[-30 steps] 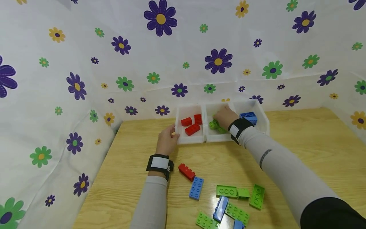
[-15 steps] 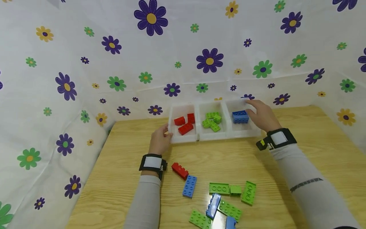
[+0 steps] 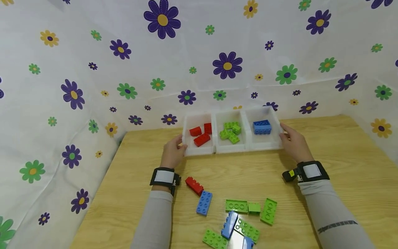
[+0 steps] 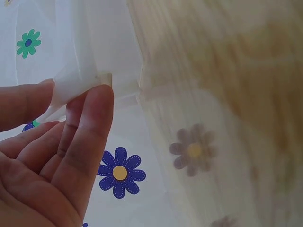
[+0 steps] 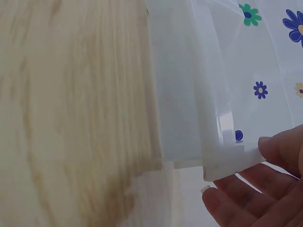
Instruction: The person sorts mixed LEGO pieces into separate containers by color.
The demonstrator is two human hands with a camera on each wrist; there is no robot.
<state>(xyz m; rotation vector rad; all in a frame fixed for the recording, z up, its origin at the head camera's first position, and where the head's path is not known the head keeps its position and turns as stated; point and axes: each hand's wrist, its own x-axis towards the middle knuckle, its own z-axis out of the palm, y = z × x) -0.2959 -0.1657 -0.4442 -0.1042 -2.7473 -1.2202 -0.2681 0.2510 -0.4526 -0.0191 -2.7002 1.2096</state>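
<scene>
A white three-compartment tray [image 3: 231,148] stands against the back cloth. Red toy bricks [image 3: 202,139] lie in its left compartment, green bricks [image 3: 231,134] in the middle one and blue bricks [image 3: 262,129] in the right one. My left hand [image 3: 172,152] holds the tray's left end. The left wrist view shows the thumb above that white edge and the fingers below it. At the opposite end, my right hand [image 3: 296,145] grips the right wall. Thumb and fingers lie on either side of the tray's edge [image 5: 222,161] in the right wrist view.
On the wooden table [image 3: 140,180] in front of the tray lie a red brick [image 3: 194,185], a blue brick [image 3: 204,203] and several green bricks [image 3: 268,211]. Another blue brick [image 3: 229,224] leans among them. Flowered cloth [image 3: 199,62] rises behind and at the sides.
My right hand has left the green bricks, passed over the blue ones and taken hold of the tray's right end. The left hand stays on the left end.
</scene>
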